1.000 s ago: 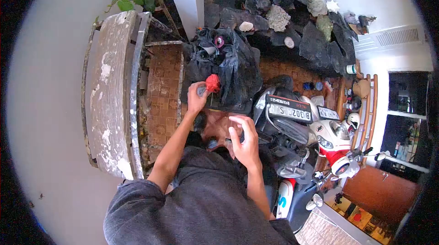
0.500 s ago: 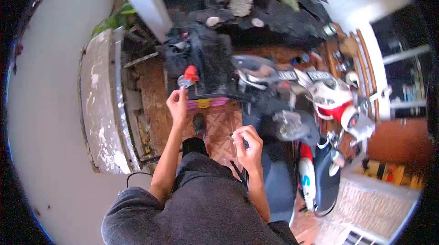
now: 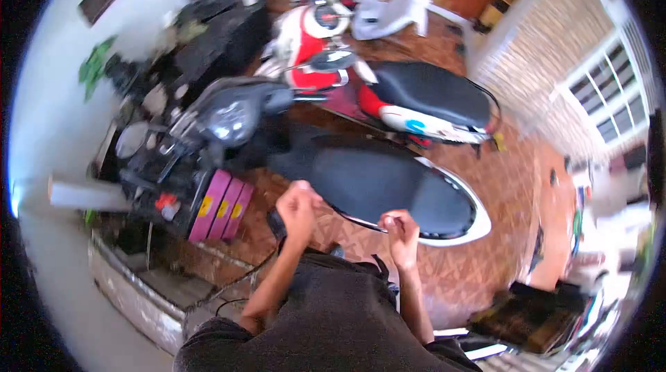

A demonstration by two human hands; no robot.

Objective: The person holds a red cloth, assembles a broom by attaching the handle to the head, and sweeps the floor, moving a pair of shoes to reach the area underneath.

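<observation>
Tile floor (image 3: 512, 188). Left hand (image 3: 297, 211) and right hand (image 3: 402, 233) near black scooter seat (image 3: 371, 178), fingers curled; can't tell if pinching anything.

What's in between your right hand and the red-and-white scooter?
In the head view, the nearer scooter's long black seat lies between the right hand and the red-and-white scooter.

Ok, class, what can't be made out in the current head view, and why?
All in the head view:
Anything held in the left hand: hidden within its curled grip.
Anything in the right hand: likewise hidden.
Red item beside the pink drawers: too blurred to name.
Rear wheel of the nearer scooter: hidden by its black seat.
</observation>
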